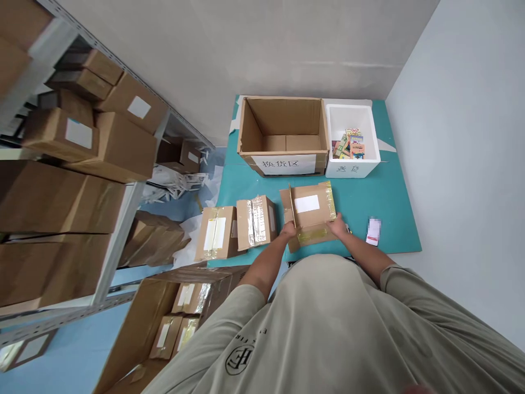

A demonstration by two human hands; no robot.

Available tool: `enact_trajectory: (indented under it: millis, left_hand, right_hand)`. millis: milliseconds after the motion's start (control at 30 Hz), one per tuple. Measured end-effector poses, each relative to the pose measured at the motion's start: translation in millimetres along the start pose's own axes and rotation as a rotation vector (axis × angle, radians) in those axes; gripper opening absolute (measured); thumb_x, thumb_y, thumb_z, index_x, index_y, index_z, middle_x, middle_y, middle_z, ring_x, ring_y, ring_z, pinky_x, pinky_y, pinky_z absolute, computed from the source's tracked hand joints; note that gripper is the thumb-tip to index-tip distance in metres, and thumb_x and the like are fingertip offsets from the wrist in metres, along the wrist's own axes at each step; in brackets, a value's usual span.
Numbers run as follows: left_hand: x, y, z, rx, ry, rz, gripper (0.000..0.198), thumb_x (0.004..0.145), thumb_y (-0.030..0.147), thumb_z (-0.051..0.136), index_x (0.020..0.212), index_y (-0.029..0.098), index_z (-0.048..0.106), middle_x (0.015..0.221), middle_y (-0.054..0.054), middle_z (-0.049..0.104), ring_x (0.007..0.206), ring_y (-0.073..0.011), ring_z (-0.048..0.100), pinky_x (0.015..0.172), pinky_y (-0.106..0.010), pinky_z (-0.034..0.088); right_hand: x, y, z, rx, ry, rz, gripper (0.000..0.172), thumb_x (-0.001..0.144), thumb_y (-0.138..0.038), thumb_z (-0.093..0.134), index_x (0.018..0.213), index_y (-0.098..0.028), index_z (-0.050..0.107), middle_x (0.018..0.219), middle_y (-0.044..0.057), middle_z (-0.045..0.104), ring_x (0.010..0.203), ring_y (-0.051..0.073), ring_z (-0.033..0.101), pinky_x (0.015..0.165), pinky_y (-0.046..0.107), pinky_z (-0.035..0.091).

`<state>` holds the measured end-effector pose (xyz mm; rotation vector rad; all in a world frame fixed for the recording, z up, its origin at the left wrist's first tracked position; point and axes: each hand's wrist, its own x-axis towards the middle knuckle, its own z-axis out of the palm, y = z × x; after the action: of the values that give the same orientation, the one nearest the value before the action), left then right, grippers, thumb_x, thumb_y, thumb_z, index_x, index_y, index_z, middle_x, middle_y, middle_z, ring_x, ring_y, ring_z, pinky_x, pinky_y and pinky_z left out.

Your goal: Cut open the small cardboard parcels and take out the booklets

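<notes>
The fingers (287, 229) of the left hand (288, 231) sit close together, curled over the near left edge of a flat cardboard parcel (308, 214). The fingers (335, 221) of the right hand (338, 225) lie bunched on the parcel's near right corner, pressing down or gripping; at this size a true pinch cannot be told from a firm press. Neither hand looks spread.

The parcel lies between both hands, touching them, and is wrapped in shiny yellowish tape at its right and near ends. It has one white label (307, 203) on top and one cardboard flap (292, 206) standing up along its left side.

Just left of it sit two taped cartons (256, 222) (215, 233), each with a white label, side by side and nearly touching. All three lie on one teal mat (381, 219). Toward the right of the mat lies one small white-and-red card (373, 232), its print blurred.

At the far edge of the mat stand one open cardboard box (283, 128), with a white sign printed in Chinese on its near wall, and one white foam box (351, 137) just beside it, holding a heap of colourful printed packs (348, 145).

Near left, one open carton (135, 328) holds three small taped parcels (165, 337). Farther left, a metal shelf (118, 246) carries many cardboard cartons (123, 148).
</notes>
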<state>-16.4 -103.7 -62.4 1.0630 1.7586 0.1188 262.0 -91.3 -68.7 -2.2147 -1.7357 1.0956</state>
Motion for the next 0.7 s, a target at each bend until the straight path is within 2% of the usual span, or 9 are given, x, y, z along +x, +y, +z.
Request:
enact_trajectory:
  millis: [67, 100, 200, 300, 367, 467, 567, 633, 700]
  left_hand:
    - [4, 5, 2.5, 0.030, 0.039, -0.036, 0.051, 0.090, 0.056, 0.097, 0.115, 0.018, 0.076, 0.138, -0.029, 0.082, 0.147, -0.0452, 0.074, 0.117, -0.050, 0.059]
    - [5, 6, 3.6, 0.042, 0.061, -0.052, 0.051, 0.091, 0.058, 0.097, 0.114, 0.018, 0.076, 0.136, -0.029, 0.083, 0.146, -0.0448, 0.074, 0.115, -0.048, 0.060]
    - [9, 9, 5.8, 0.075, 0.093, -0.072, 0.047, 0.093, 0.059, 0.094, 0.111, 0.018, 0.077, 0.131, -0.029, 0.083, 0.145, -0.0471, 0.074, 0.113, -0.048, 0.061]
    - [9, 11, 9.4, 0.121, 0.105, -0.083, 0.041, 0.095, 0.051, 0.091, 0.115, 0.017, 0.079, 0.133, -0.032, 0.082, 0.146, -0.0522, 0.072, 0.122, -0.057, 0.054]
    - [4, 12, 15.3, 0.152, 0.119, -0.084, 0.044, 0.099, 0.045, 0.087, 0.130, 0.015, 0.077, 0.136, -0.032, 0.081, 0.148, -0.0512, 0.071, 0.129, -0.061, 0.046]
    - [-17, 12, 28.7, 0.224, 0.215, -0.063, 0.077, 0.100, 0.041, 0.083, 0.168, 0.017, 0.057, 0.153, -0.031, 0.075, 0.156, -0.0473, 0.065, 0.134, -0.062, 0.039]
    - [-41, 19, 35.9, 0.297, 0.411, 0.038, 0.116, 0.098, 0.049, 0.086, 0.191, 0.017, 0.023, 0.188, -0.034, 0.041, 0.180, -0.0498, 0.033, 0.141, -0.065, 0.031]
    - [-44, 35, 29.3, 0.312, 0.478, 0.183, 0.120, 0.103, 0.058, 0.080, 0.194, 0.018, 0.014, 0.199, -0.029, 0.019, 0.188, -0.0481, 0.006, 0.146, -0.067, 0.020]
    - [-29, 61, 12.1, 0.320, 0.442, 0.350, 0.110, 0.109, 0.061, 0.071, 0.195, 0.021, 0.015, 0.202, -0.022, 0.013, 0.188, -0.0460, -0.006, 0.149, -0.067, 0.009]
  right_hand:
    - [-2, -5, 1, -0.182, 0.070, -0.133, 0.088, 0.105, -0.034, 0.074, 0.184, -0.010, 0.045, 0.178, 0.033, 0.058, 0.163, 0.045, 0.061, 0.135, 0.060, 0.046]
    - [-3, -7, 2, -0.284, 0.071, -0.249, 0.090, 0.105, -0.032, 0.074, 0.187, -0.013, 0.043, 0.189, 0.031, 0.046, 0.175, 0.045, 0.046, 0.143, 0.063, 0.034]
    - [-2, -10, 5, -0.530, -0.108, -0.495, 0.091, 0.106, -0.037, 0.074, 0.190, -0.023, 0.043, 0.201, 0.019, 0.025, 0.187, 0.042, 0.017, 0.149, 0.066, 0.011]
    - [3, -11, 12, -0.627, -0.297, -0.436, 0.093, 0.106, -0.051, 0.074, 0.190, -0.025, 0.044, 0.202, 0.016, 0.020, 0.188, 0.040, 0.014, 0.148, 0.067, 0.014]
    - [7, -10, 18, -0.646, -0.334, -0.387, 0.096, 0.106, -0.054, 0.074, 0.191, -0.025, 0.042, 0.203, 0.015, 0.016, 0.188, 0.041, 0.013, 0.147, 0.068, 0.016]
    - [8, -8, 23, -0.624, -0.281, -0.407, 0.097, 0.106, -0.052, 0.071, 0.192, -0.022, 0.038, 0.203, 0.016, 0.014, 0.187, 0.044, 0.015, 0.147, 0.068, 0.017]
    - [7, -11, 20, -0.586, -0.227, -0.449, 0.091, 0.108, -0.047, 0.067, 0.191, -0.019, 0.041, 0.202, 0.017, 0.021, 0.186, 0.045, 0.019, 0.147, 0.066, 0.018]
    - [5, -15, 14, -0.576, -0.212, -0.469, 0.088, 0.108, -0.044, 0.067, 0.190, -0.019, 0.044, 0.200, 0.017, 0.028, 0.185, 0.045, 0.020, 0.147, 0.065, 0.018]
    - [5, -21, 5, -0.569, -0.188, -0.501, 0.085, 0.108, -0.041, 0.067, 0.187, -0.017, 0.048, 0.197, 0.018, 0.036, 0.183, 0.046, 0.022, 0.147, 0.062, 0.020]
